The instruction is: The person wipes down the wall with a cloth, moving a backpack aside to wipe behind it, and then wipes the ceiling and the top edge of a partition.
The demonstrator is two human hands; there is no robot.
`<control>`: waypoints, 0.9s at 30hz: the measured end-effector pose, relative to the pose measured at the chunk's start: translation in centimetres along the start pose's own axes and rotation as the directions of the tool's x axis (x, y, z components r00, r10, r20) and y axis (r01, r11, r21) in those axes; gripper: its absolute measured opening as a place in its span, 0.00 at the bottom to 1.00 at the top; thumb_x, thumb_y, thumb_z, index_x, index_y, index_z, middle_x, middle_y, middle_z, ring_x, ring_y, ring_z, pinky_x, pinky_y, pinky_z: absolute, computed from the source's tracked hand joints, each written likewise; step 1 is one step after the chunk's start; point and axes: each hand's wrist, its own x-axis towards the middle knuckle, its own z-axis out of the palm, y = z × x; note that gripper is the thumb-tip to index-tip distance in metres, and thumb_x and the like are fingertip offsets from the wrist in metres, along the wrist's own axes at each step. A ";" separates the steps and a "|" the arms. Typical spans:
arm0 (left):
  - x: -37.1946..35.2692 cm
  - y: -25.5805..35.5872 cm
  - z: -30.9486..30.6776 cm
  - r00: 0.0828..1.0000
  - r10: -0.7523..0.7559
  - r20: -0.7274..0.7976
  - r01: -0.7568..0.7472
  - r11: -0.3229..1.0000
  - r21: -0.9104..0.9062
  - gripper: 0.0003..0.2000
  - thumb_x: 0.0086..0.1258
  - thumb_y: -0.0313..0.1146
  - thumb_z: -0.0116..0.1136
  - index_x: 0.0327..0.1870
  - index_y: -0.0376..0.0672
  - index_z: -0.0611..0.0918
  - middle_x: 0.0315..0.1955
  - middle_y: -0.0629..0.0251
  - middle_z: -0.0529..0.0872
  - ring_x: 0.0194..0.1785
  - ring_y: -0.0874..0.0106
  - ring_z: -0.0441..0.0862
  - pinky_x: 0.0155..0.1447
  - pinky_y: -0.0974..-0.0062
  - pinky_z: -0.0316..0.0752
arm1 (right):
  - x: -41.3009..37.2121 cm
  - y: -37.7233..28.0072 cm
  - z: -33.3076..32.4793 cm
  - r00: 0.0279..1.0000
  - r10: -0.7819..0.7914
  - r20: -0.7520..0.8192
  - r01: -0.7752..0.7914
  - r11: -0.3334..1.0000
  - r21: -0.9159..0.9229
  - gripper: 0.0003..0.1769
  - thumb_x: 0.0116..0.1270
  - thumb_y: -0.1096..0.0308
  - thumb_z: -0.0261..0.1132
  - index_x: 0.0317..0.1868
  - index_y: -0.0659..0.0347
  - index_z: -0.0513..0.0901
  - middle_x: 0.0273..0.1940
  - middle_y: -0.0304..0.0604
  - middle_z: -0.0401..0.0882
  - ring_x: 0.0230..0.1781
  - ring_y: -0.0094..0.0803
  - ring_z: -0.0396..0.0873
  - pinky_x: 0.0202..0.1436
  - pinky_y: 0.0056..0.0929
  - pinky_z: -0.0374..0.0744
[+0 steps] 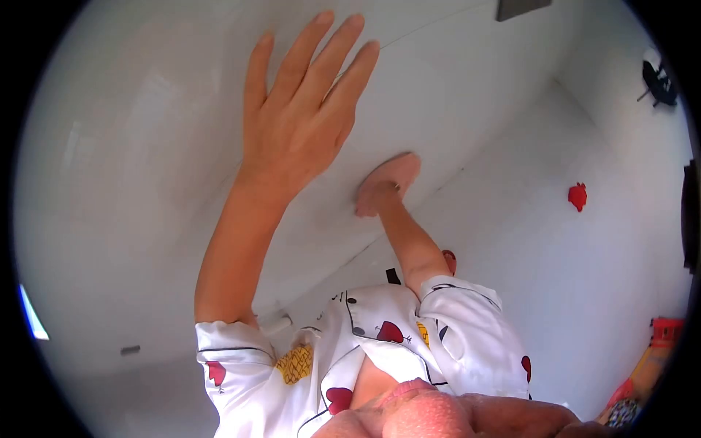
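Note:
My left hand (301,120) is raised with its back toward the camera. Its fingers are stretched out and spread, with nothing held, and a pale surface lies behind it. My right arm runs from its short white sleeve toward a flat pink oval thing (404,171). My right hand (380,196) overlaps the pink thing in this view; its fingers are too small and merged to make out, and I cannot tell whether it grips it. The sleeves belong to a white shirt (409,296) printed with red hearts and yellow shapes, with dark piping.
Pale surfaces surround me. A red object (577,196) shows at the right, with a black object (659,84) farther up. Red and patterned things (666,332) stand at the lower right edge. A dark rectangular piece (522,7) shows at the top.

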 end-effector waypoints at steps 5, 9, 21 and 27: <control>-10.0 -4.8 -3.4 0.997 -0.067 -0.028 0.072 0.964 0.256 0.21 0.72 0.35 0.59 0.67 0.55 0.81 0.73 0.69 0.72 0.78 0.66 0.64 0.79 0.51 0.48 | 0.3 -5.6 -3.0 0.946 -0.260 -0.196 0.270 0.963 0.026 0.23 0.64 0.50 0.61 0.51 0.57 0.72 0.50 0.47 0.71 0.51 0.46 0.69 0.60 0.51 0.66; -25.3 -7.9 -0.5 0.979 -0.205 -0.006 0.198 0.937 0.289 0.22 0.73 0.36 0.58 0.69 0.53 0.79 0.74 0.66 0.71 0.79 0.62 0.62 0.79 0.49 0.48 | 2.3 -10.7 -1.1 0.793 -0.510 -0.333 0.528 0.848 -0.042 0.23 0.63 0.50 0.61 0.50 0.57 0.73 0.50 0.46 0.71 0.50 0.46 0.69 0.60 0.51 0.66; -39.2 -8.8 4.4 0.879 -0.468 -0.089 0.457 0.776 0.434 0.25 0.79 0.45 0.48 0.73 0.47 0.73 0.77 0.54 0.63 0.76 0.50 0.61 0.70 0.42 0.56 | 4.0 -17.7 1.4 0.654 -0.718 -0.237 0.664 0.695 -0.274 0.21 0.61 0.51 0.63 0.47 0.57 0.74 0.47 0.45 0.72 0.48 0.44 0.69 0.59 0.52 0.66; -36.5 -9.3 1.9 0.914 -0.338 -0.222 0.405 0.758 0.511 0.27 0.83 0.50 0.36 0.72 0.43 0.72 0.76 0.55 0.65 0.71 0.49 0.65 0.66 0.49 0.58 | 4.5 -8.3 3.9 0.872 -0.486 -0.069 0.423 0.815 -0.397 0.21 0.60 0.51 0.63 0.45 0.56 0.74 0.46 0.44 0.72 0.47 0.44 0.69 0.59 0.53 0.66</control>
